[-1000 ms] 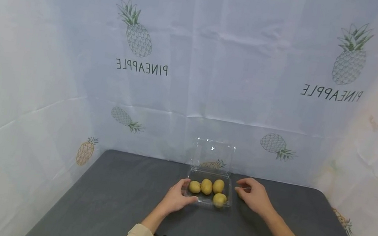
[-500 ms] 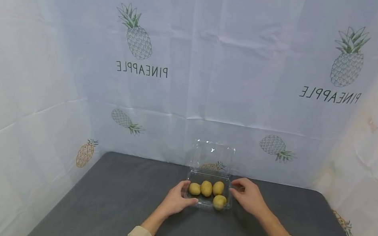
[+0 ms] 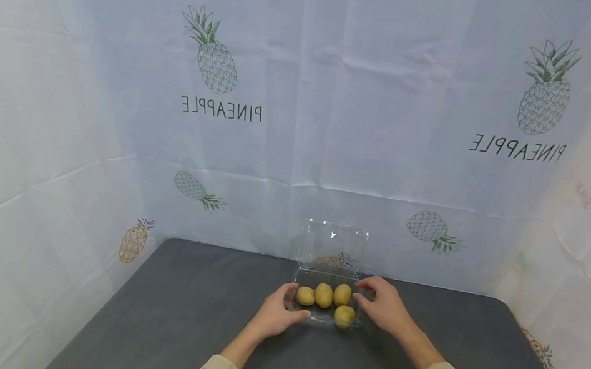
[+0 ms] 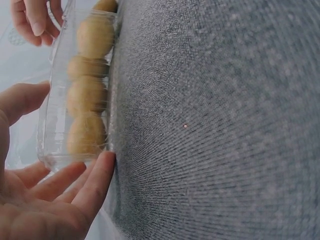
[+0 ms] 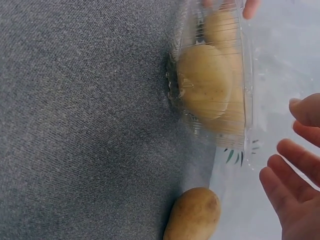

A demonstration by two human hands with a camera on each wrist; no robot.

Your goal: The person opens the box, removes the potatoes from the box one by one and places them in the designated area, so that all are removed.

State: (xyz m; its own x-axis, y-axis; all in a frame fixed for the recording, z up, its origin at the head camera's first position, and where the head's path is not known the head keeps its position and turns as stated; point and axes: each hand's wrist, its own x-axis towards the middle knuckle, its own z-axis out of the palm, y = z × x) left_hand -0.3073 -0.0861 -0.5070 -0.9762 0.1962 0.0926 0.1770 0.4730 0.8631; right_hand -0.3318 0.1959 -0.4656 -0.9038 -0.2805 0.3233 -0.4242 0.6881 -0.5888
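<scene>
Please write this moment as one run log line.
clear container: lid open; potatoes: four inside; left hand: at left side; right hand: at right side, holding nothing

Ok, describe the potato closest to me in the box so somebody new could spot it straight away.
On the dark grey table, find the clear plastic clamshell container with its lid up. Inside, look toward the near right corner. That potato sits in front, while three others form a row farther back.

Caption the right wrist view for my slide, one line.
Right hand near a clear container of potatoes, with another potato lying outside it on the gray surface.
</scene>
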